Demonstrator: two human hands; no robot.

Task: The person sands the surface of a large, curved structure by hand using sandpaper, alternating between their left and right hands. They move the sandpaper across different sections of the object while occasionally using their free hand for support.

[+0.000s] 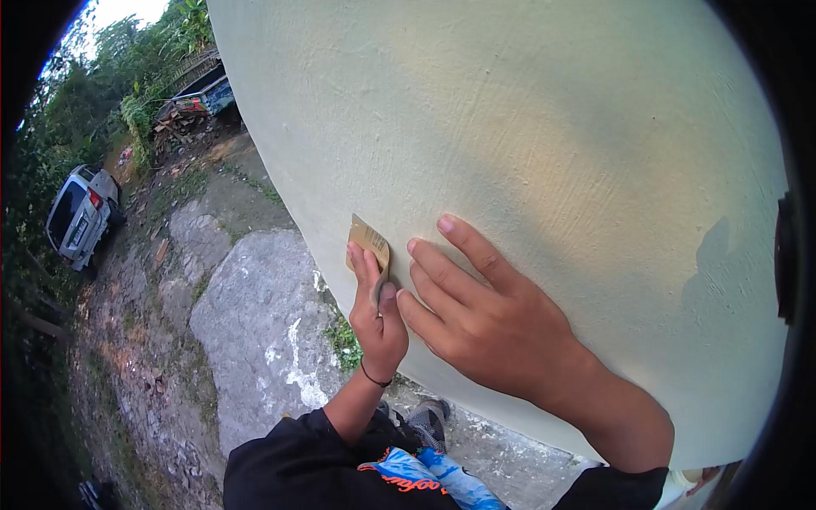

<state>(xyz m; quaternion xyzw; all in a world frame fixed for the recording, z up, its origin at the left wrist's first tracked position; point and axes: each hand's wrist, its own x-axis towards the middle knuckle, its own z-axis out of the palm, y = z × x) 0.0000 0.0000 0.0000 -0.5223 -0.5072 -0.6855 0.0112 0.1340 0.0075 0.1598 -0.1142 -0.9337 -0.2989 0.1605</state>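
My left hand point(379, 327) grips a folded piece of sandpaper point(368, 238), tan with dark print on its back. The sheet is bent, with its upper corner against or very near a pale painted wall point(544, 119). A dark band circles my left wrist. To the right, my right hand point(489, 319) has its fingers spread, the fingertips resting on the wall and nothing held. The wall surface shows brush-like streaks and small bumps. The underside of the sandpaper is mostly hidden.
Rough concrete ground point(255, 306) with white splatters runs along the wall's foot, and my shoe point(429, 421) stands on it. Farther off are a silver car point(81, 212), a dark truck bed point(208, 92) and green bushes point(110, 85).
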